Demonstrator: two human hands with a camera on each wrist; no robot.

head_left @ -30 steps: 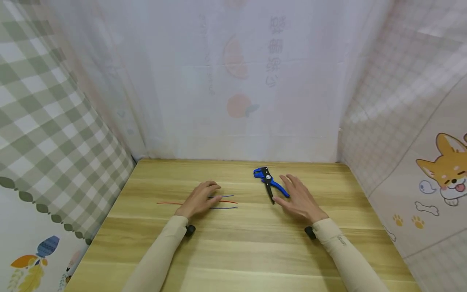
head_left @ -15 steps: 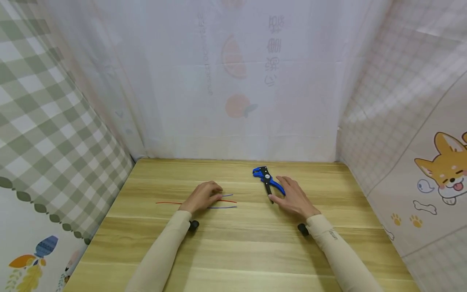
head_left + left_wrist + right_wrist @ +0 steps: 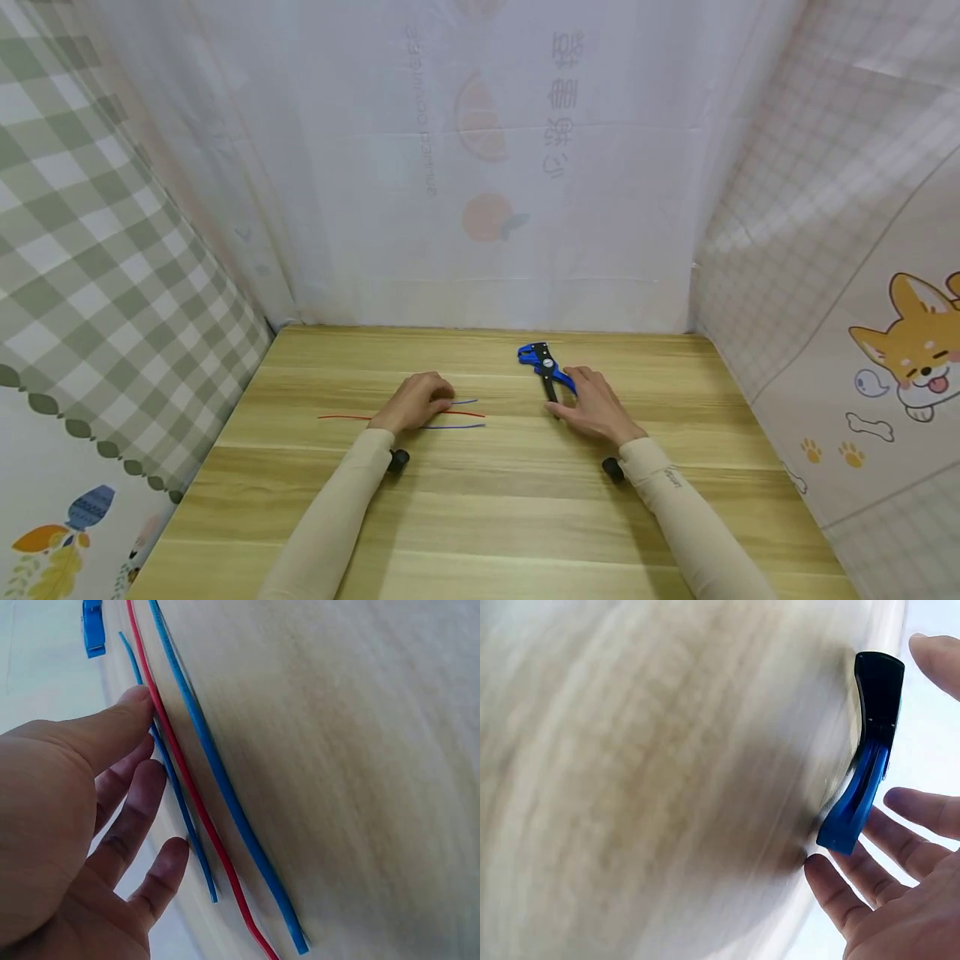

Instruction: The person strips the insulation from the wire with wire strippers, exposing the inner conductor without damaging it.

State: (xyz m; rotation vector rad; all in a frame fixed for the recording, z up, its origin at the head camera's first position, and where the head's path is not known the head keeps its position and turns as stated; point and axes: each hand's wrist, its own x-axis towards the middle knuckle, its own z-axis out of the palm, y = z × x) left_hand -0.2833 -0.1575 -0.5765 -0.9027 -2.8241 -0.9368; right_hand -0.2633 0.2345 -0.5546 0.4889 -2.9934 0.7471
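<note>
In the head view my left hand (image 3: 412, 402) is over three thin wires lying side by side. Its thumb and bent fingertips stand on either side of the far blue wire (image 3: 201, 862), right at it, with a gap between the tips. Beside that run a red wire (image 3: 225, 862) and the near blue wire (image 3: 226, 795). My right hand (image 3: 600, 408) spreads round the handles of a blue and black wire stripper (image 3: 547, 367), fingertips by the blue handle, thumb by the black one. The handles are partly hidden by this hand in the head view.
A wood-grain table (image 3: 465, 508) carries everything. A pale curtain (image 3: 360, 208) rises at its far edge. Checked cloth (image 3: 97, 217) hangs on the left, and a cloth with a dog print (image 3: 911, 333) on the right. Each wrist bears a small black camera.
My right hand has moved left, closer round the wire stripper's handles. The left thumb and fingertips have drawn nearer together at the far blue wire. Wires and stripper lie as before.
</note>
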